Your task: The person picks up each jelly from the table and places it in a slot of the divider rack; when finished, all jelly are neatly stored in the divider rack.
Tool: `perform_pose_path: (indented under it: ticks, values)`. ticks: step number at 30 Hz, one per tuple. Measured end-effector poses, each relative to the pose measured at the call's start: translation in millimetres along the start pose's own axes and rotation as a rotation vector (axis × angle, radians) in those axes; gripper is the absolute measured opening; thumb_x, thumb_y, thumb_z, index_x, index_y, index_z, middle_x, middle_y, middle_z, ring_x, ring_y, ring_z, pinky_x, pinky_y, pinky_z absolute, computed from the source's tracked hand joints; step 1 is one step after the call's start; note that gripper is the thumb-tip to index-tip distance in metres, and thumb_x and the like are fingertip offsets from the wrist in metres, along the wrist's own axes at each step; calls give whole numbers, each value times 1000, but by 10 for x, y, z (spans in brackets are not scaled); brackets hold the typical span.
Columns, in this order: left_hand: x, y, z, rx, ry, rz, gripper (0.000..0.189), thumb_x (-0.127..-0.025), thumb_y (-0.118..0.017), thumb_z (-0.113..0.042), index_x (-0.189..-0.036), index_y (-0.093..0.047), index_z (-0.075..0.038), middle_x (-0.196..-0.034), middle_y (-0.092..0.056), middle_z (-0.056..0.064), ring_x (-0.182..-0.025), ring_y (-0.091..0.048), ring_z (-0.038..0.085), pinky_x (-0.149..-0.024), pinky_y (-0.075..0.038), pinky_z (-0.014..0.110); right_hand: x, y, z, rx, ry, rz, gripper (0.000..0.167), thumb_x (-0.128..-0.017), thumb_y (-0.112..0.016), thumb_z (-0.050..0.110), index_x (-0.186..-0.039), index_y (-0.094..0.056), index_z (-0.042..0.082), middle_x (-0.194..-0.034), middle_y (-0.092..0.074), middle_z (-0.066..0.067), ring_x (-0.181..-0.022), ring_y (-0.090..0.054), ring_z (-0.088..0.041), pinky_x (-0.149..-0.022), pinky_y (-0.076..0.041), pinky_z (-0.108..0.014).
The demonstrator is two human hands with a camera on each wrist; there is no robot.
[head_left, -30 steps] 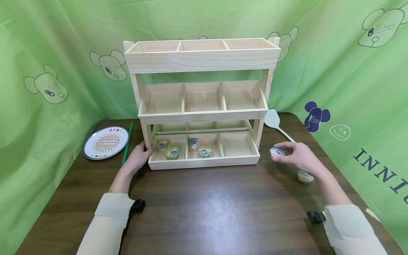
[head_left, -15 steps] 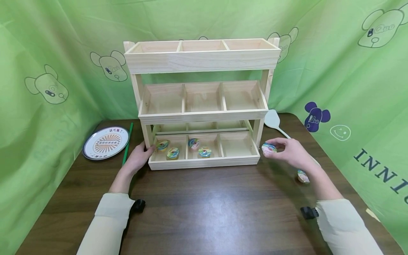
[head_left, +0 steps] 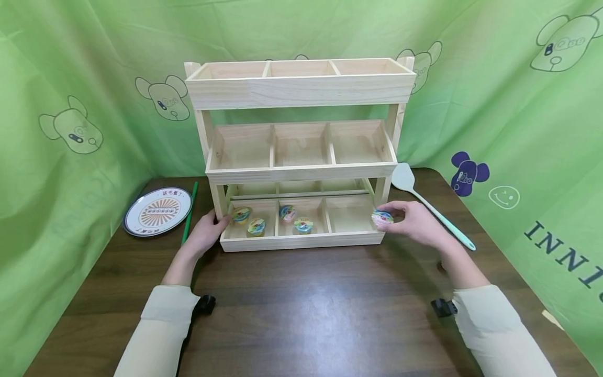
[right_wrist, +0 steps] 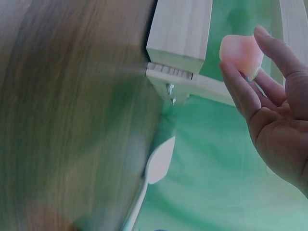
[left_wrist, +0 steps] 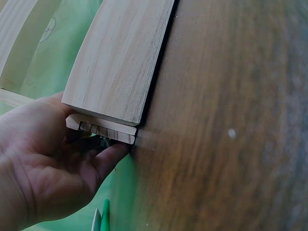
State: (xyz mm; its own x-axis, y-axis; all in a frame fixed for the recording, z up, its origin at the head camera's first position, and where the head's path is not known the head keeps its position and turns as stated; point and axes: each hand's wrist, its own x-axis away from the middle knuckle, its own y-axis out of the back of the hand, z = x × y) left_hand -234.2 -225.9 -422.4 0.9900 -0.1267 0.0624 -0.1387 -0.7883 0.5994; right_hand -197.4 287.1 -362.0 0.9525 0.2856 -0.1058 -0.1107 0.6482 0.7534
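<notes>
Between thumb and fingertips, my right hand pinches a pink jelly cup at the right end of the bottom tier. The right wrist view shows the cup's pink body held beside the rack. At the other end, my left hand grips the left side of the wooden three-tier rack; its thumb and fingers wrap the bottom tray's end. Two yellowish jelly cups lie in the bottom left compartment. A pink jelly cup and a yellowish-green one lie in the bottom middle compartment.
A white turner with a pale green handle lies right of the rack. To the left are a white plate and a green stick. Green curtains surround the brown table.
My right hand has carried the pink jelly cup leftward to the rack's right end. The cup on the table behind that wrist has become almost hidden. My left hand stays still.
</notes>
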Motion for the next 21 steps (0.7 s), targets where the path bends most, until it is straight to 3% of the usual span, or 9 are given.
perform_pose_path:
  ticks: [10, 21]
  values:
    - [2, 5, 7, 9, 1, -3, 65, -107, -47, -32, -152, -29, 11, -146, -44, 35, -135, -44, 44, -110, -35, 56, -173, -144, 135, -6, 40, 34, 46, -81, -85, 16, -122, -71, 3, -104, -74, -9, -93, -65, -22, -78, -50, -27]
    - [8, -7, 0, 18, -6, -2, 64, -106, -47, -32, -151, -31, 11, -145, -46, 35, -134, -44, 43, -110, -36, 56, -389, -294, 170, 2, 11, 43, 48, -83, -83, 22, -124, -70, 1, -108, -73, -13, -99, -64, -27, -83, -50, -38]
